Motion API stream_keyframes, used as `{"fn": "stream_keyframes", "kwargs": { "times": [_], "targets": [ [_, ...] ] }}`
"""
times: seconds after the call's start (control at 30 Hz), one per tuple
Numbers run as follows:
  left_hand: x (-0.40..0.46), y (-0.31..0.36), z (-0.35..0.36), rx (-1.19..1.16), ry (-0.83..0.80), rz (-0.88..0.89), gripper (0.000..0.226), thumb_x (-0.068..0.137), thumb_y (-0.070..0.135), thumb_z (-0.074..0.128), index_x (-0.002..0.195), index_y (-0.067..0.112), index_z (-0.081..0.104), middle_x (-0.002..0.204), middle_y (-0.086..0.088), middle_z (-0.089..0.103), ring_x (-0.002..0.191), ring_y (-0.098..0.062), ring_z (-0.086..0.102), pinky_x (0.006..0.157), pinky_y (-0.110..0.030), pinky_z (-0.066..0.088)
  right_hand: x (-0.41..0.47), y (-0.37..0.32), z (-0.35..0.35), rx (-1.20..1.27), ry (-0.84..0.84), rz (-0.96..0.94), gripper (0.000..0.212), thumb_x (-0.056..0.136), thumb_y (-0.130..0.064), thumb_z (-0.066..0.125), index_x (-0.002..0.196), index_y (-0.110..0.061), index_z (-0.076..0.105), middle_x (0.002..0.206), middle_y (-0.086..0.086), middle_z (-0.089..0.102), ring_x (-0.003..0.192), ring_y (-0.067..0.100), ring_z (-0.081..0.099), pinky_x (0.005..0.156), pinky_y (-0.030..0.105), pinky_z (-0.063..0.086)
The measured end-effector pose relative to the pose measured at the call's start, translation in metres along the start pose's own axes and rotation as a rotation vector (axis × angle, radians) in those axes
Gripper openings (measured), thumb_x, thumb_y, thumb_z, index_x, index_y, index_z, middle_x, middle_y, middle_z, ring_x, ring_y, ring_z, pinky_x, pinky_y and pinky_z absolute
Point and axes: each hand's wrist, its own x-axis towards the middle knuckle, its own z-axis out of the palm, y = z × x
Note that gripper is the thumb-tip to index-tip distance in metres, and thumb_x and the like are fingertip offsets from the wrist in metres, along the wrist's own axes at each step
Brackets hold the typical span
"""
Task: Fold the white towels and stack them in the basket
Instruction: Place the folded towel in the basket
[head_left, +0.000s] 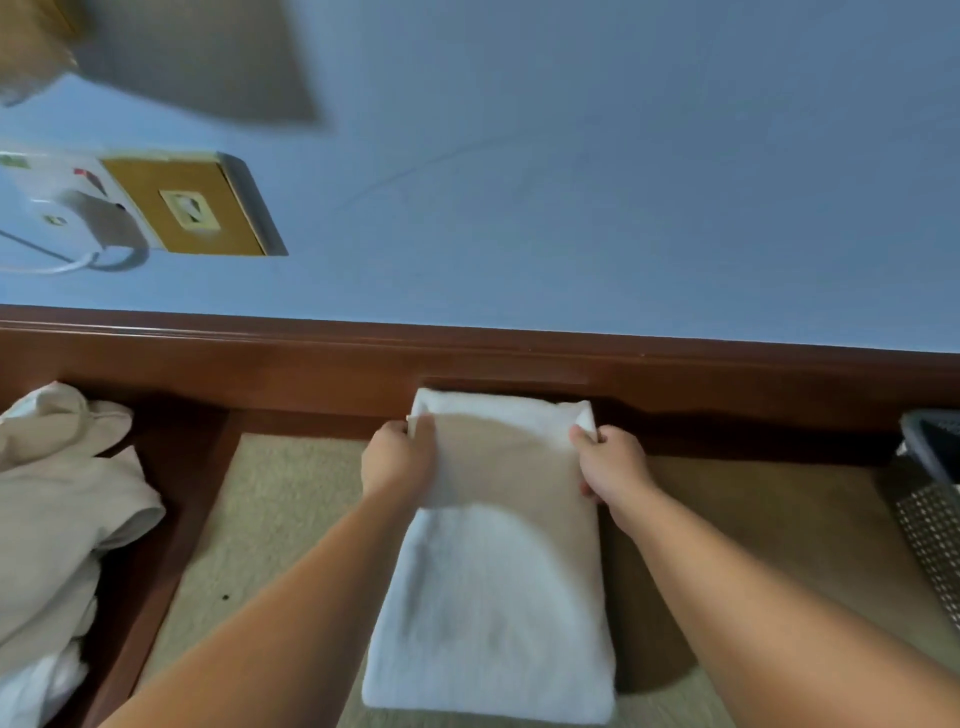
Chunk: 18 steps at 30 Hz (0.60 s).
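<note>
A white towel (493, 587), folded into a long narrow strip, lies on the beige mat (270, 519) and runs from the near edge up to the wooden ledge. My left hand (400, 457) grips its far left corner, fingers curled round the edge. My right hand (613, 465) pinches the far right corner. The far end of the towel is slightly lifted between both hands. At the right edge stands the grey mesh basket (930, 514), only partly in view; its inside is hidden.
A heap of unfolded white towels (57, 519) lies at the left. A dark wooden frame (467, 358) runs along the back under a pale blue wall. A wall socket plate with a plugged-in adapter (130, 208) sits at the upper left.
</note>
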Motion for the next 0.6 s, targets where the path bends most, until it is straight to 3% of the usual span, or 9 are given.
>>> {"fn": "stream_keyframes", "kwargs": {
  "times": [0.13,0.2,0.27,0.3,0.37,0.43,0.5,0.53,0.6],
  "targets": [
    [0.015,-0.016,0.019,0.061,-0.038,-0.088,0.044,0.102,0.054,0.046,0.109,0.018,0.070,0.103,-0.006,0.072,0.105,-0.034,0.066,0.088,-0.037,0.052,0.024,0.014,0.030,0.071,0.031,0.090,0.038,0.100,-0.043,0.054,0.087,-0.008,0.061,0.076,0.016,0.067,0.060,0.030,0.061,0.058,0.039,0.050],
    [0.017,-0.015,0.020,0.066,-0.019,-0.098,0.044,0.102,0.055,0.046,0.112,0.018,0.068,0.108,-0.007,0.069,0.110,-0.035,0.063,0.089,-0.037,0.049,0.030,0.013,0.038,0.059,0.078,0.118,0.034,0.096,-0.046,0.056,0.096,-0.012,0.061,0.095,0.016,0.070,0.077,0.034,0.066,0.072,0.042,0.056],
    [0.010,-0.010,0.022,0.160,0.103,-0.068,0.043,0.102,0.054,0.046,0.121,0.018,0.060,0.121,-0.013,0.060,0.117,-0.036,0.055,0.091,-0.042,0.046,0.023,0.009,0.040,0.016,0.226,0.123,0.029,0.097,-0.040,0.060,0.113,-0.016,0.056,0.122,0.016,0.062,0.098,0.038,0.065,0.088,0.045,0.056],
    [0.000,-0.007,0.023,0.228,0.226,0.033,0.043,0.102,0.051,0.049,0.127,0.017,0.058,0.127,-0.015,0.054,0.118,-0.036,0.051,0.092,-0.045,0.045,0.010,0.007,0.039,0.023,0.334,0.068,0.028,0.099,-0.031,0.061,0.121,-0.016,0.054,0.132,0.017,0.052,0.103,0.039,0.062,0.091,0.044,0.054],
    [-0.025,-0.003,0.032,0.335,0.376,0.467,0.044,0.102,0.043,0.054,0.139,0.020,0.058,0.137,-0.016,0.053,0.123,-0.037,0.049,0.094,-0.049,0.047,-0.023,0.006,0.044,0.026,0.508,-0.281,0.033,0.099,-0.013,0.060,0.132,-0.013,0.053,0.141,0.016,0.043,0.116,0.038,0.057,0.099,0.041,0.049],
    [-0.040,-0.008,0.046,0.503,0.172,0.839,0.049,0.105,0.040,0.048,0.152,0.027,0.049,0.161,-0.014,0.041,0.146,-0.035,0.039,0.112,-0.049,0.040,-0.047,0.011,0.059,-0.168,0.300,-0.673,0.045,0.102,-0.010,0.053,0.147,-0.017,0.050,0.158,0.009,0.038,0.145,0.027,0.039,0.119,0.033,0.032],
    [-0.037,-0.022,0.057,0.662,-0.128,0.792,0.058,0.109,0.046,0.030,0.164,0.038,0.018,0.175,-0.005,0.000,0.161,-0.027,0.000,0.129,-0.046,0.008,-0.042,0.028,0.073,-0.497,-0.021,-0.729,0.055,0.110,-0.029,0.034,0.164,-0.032,0.024,0.174,-0.006,0.007,0.161,0.016,0.001,0.129,0.033,0.005],
    [-0.034,-0.029,0.060,0.667,-0.200,0.712,0.059,0.108,0.049,0.022,0.164,0.043,0.005,0.174,0.000,-0.013,0.160,-0.023,-0.013,0.129,-0.043,-0.006,-0.034,0.036,0.075,-0.607,-0.079,-0.705,0.058,0.109,-0.042,0.021,0.166,-0.036,0.011,0.172,-0.011,-0.007,0.160,0.014,-0.011,0.130,0.035,-0.002],
    [-0.027,-0.037,0.066,0.627,-0.162,0.674,0.061,0.103,0.055,0.013,0.162,0.049,-0.002,0.173,0.004,-0.014,0.159,-0.019,-0.017,0.127,-0.041,-0.012,-0.017,0.048,0.074,-0.685,-0.047,-0.699,0.066,0.103,-0.056,0.006,0.166,-0.036,0.003,0.171,-0.013,-0.012,0.159,0.013,-0.015,0.129,0.036,-0.006]
  ]
}}
